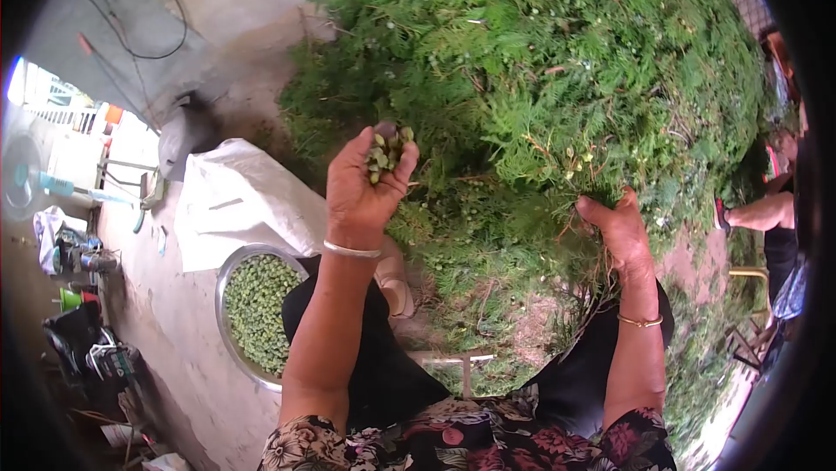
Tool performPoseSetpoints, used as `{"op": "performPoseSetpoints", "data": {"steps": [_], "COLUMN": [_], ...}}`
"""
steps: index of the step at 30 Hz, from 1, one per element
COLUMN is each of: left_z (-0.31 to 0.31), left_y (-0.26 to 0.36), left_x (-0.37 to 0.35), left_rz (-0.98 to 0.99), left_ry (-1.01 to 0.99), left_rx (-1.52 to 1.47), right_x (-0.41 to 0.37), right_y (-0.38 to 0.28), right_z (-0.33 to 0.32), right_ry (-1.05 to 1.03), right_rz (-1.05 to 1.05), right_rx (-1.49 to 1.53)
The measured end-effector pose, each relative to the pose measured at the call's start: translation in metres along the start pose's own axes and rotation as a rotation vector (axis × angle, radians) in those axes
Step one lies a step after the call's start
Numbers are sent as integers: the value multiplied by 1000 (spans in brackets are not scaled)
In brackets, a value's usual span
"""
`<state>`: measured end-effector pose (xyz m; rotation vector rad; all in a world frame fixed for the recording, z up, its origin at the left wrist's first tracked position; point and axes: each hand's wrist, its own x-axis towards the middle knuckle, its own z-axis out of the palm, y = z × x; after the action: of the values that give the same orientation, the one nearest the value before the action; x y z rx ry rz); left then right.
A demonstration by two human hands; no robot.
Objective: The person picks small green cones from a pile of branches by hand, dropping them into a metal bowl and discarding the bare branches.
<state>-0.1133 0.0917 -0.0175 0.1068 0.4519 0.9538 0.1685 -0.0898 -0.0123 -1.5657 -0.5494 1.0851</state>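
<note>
My left hand [370,184] is raised with its fingers curled around a cluster of small green seed cones [387,156]. To the right, my right hand [616,223] is closed on a leafy conifer sprig [575,232], whose thin brown stems hang down beside my wrist. In front of both hands rises a large pile of green conifer branches [540,62]. A round metal basin [225,340] stands on the floor to the left of my left forearm, filled with green cones [261,310] like those in my hand.
A white sack [244,201] lies beyond the basin. A fan [26,177] and assorted items are at the far left. At the right edge another person's leg [758,212] shows near the pile. Loose sprigs cover the ground between my knees.
</note>
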Motion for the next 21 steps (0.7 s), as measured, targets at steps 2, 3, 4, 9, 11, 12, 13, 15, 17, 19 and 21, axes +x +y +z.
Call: {"op": "performPoseSetpoints", "data": {"steps": [2,3,4,9,11,12,13,15,17,19,21], "left_z": [-5,-9,-12,-64,-75,-80,-121,-166,-118,-33,13], "left_y": [19,29,40,125,145,141,169,207,185,118,65], "left_x": [-15,-24,-35,-125,-173,-189,-196,-210,-206,-186,-161], "left_rz": [-87,-68,-60,531,552,640,716,793,783,691,540], "left_ry": [8,-72,-153,430,666,884,941,1046,1085,651,196], "left_rx": [35,31,29,622,1119,1403,1642,1903,2037,1595,1618], "right_x": [-1,-1,-2,-5,-13,-10,-1,4,-1,1,-6], "right_y": [0,0,-1,-3,-15,-7,6,17,8,12,3], "right_z": [4,6,8,9,15,13,11,11,16,18,22], "right_ry": [93,95,117,-2,-130,-124,-137,-142,-158,-229,-222], "right_rz": [4,-2,28,-10,36,34,6,-44,-11,-25,6], "right_rx": [-34,-34,-132,-174,-212,-205,-250,-285,-320,-304,-322]}}
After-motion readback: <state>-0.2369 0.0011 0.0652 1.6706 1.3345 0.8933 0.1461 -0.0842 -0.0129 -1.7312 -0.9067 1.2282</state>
